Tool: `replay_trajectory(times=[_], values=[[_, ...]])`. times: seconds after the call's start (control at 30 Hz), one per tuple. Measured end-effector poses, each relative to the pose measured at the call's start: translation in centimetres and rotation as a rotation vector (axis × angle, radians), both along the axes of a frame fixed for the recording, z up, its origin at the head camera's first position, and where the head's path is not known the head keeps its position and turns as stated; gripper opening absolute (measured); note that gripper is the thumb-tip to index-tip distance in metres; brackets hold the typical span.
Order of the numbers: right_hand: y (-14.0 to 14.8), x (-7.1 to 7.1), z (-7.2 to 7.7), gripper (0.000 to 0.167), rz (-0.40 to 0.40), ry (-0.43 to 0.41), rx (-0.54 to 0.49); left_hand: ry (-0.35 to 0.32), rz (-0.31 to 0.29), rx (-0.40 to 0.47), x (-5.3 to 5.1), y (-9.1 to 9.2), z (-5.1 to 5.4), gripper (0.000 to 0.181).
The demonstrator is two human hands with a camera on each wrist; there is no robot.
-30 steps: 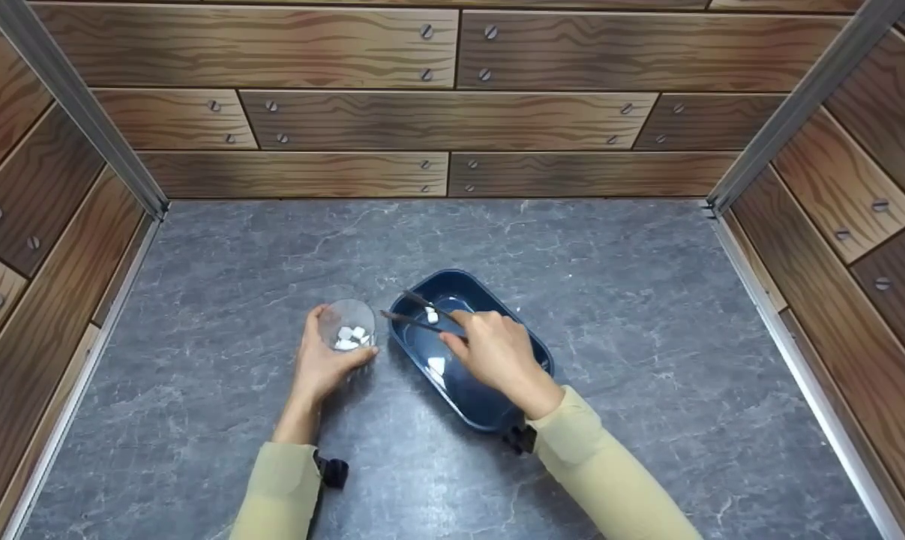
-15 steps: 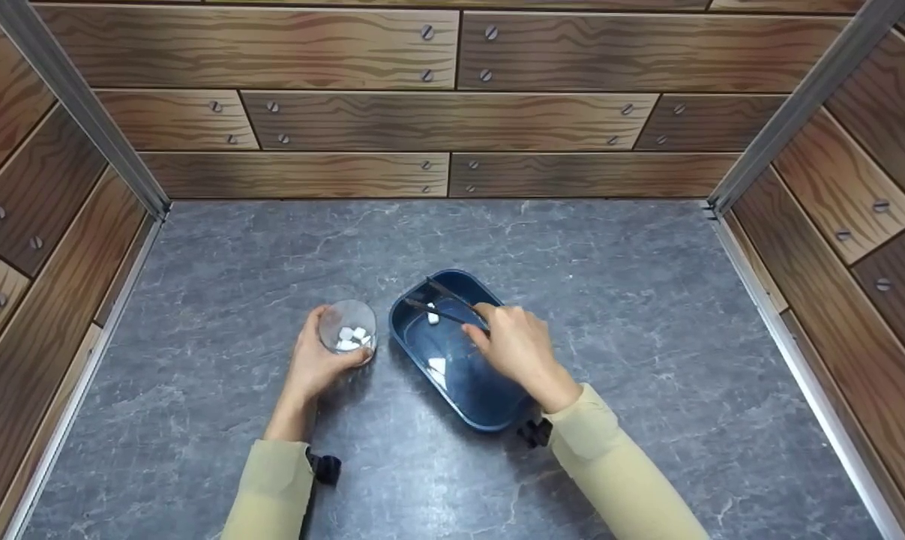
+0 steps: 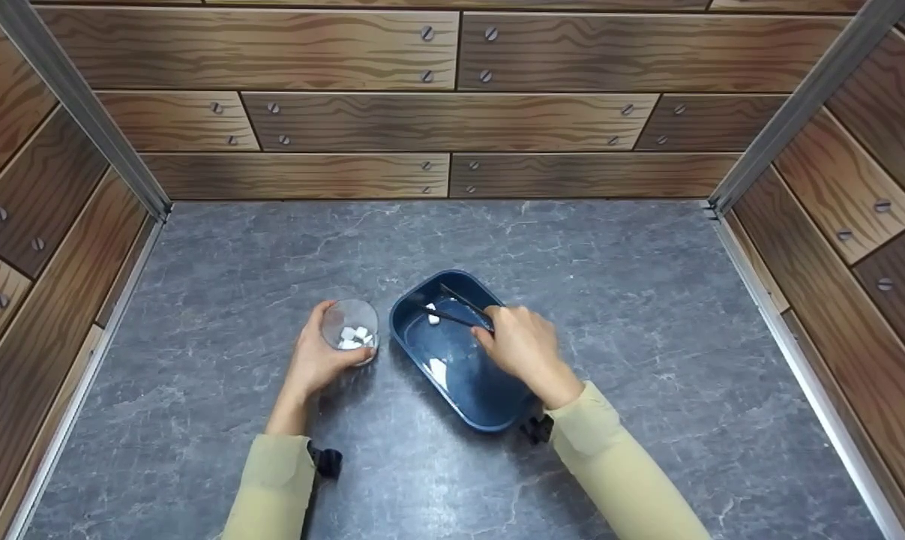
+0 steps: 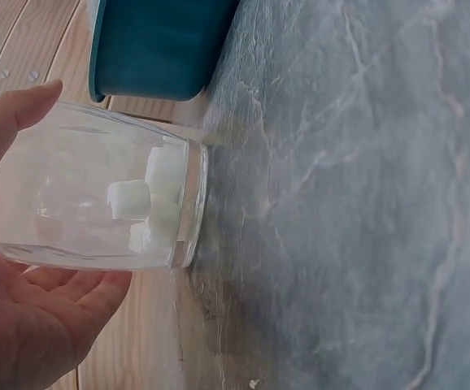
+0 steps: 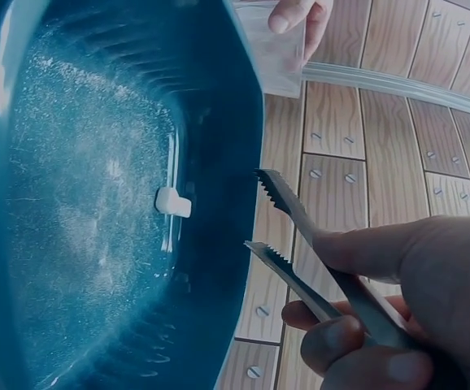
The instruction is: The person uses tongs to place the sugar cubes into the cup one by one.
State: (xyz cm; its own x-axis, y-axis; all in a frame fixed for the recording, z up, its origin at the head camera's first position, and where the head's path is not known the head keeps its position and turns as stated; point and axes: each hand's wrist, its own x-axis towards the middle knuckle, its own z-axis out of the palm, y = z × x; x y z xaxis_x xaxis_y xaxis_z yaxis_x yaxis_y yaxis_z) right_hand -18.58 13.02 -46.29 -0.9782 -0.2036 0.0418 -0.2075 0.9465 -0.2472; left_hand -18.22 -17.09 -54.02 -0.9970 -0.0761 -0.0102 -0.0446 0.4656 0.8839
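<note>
My left hand (image 3: 319,358) holds a clear drinking glass (image 4: 80,187), thumb on one side and fingers on the other. Several white cubes (image 4: 129,199) lie at the bottom of the glass. To its right sits a dark blue basin (image 3: 489,405), with two small white pieces (image 5: 172,202) close together on its floor near the far left end. Above the basin, my right hand (image 3: 525,346) grips metal tongs (image 5: 357,296) with serrated tips. Those tips stand apart with nothing between them, over the basin's far end in the head view.
A grey marbled tabletop (image 3: 632,300) carries both the basin and the glass. Wood-patterned panels (image 3: 452,120) enclose the back and sides, with metal rails (image 3: 797,97) at the corners. A bright reflection shows inside the basin's left wall.
The tongs and right hand have moved to the right, from above the basin's left rim to over its inside. The left hand and glass have stayed nearly in place.
</note>
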Motion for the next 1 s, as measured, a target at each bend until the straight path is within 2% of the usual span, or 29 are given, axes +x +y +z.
replay_trajectory(times=[0.33, 0.57, 0.7, 1.0], values=[[-0.1, -0.6, -0.7, 0.027, -0.019, -0.048, 0.031, 0.045, 0.024, 0.003, -0.2, 0.1, -0.4, 0.094], [-0.6, -0.8, -0.9, 0.030, -0.026, -0.108, 0.085, 0.005, 0.012, -0.009, -0.3, 0.3, -0.2, 0.096], [-1.0, -0.9, -1.0, 0.031, -0.031, -0.112, 0.101, -0.017, 0.001, -0.021, -0.4, 0.3, -0.2, 0.097], [-1.5, -1.4, -1.5, 0.030, -0.019, -0.104, 0.132, -0.019, -0.007, 0.006, -0.4, 0.2, -0.3, 0.097]])
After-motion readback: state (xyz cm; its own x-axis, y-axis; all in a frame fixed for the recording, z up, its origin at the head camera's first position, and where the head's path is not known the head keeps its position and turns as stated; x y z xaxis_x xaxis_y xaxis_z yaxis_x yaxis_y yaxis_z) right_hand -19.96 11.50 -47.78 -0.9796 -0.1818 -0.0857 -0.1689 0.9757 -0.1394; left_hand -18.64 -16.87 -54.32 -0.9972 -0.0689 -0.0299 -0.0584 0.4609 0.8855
